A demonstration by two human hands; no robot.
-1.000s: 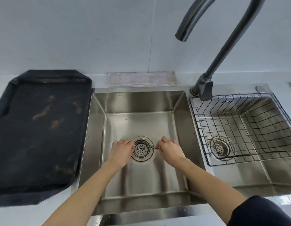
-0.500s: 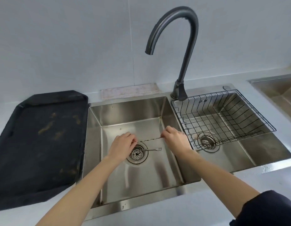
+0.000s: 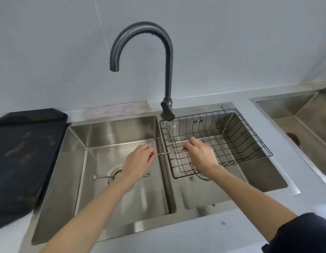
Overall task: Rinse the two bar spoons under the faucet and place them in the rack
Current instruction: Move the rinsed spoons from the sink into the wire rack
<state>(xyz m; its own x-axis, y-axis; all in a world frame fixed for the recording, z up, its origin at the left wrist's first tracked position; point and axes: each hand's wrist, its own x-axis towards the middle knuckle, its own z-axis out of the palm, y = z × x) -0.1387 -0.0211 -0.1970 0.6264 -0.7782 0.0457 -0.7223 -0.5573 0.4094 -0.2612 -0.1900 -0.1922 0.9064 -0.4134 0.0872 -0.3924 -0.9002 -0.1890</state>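
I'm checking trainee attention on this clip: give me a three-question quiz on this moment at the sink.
1. True or false: water runs from the faucet.
2. The held bar spoon spans what? A) tray B) the divider between the basins C) cloth
3. Where is the second bar spoon?

Key: 1 false. 2 B; the left hand and right hand pinch its ends beside the rack. 3 On the left basin floor, across the drain.

You see brushed, faintly glossy steel in the sink (image 3: 111, 141), and a twisted bright-metal bar spoon (image 3: 163, 153) at frame centre. The rack (image 3: 249, 136) is thin black coated wire. The faucet (image 3: 166, 52) looks dark satin metal. The tray (image 3: 27, 152) at left is matt black and stained; the worktop (image 3: 195, 234) is smooth, pale and matt.
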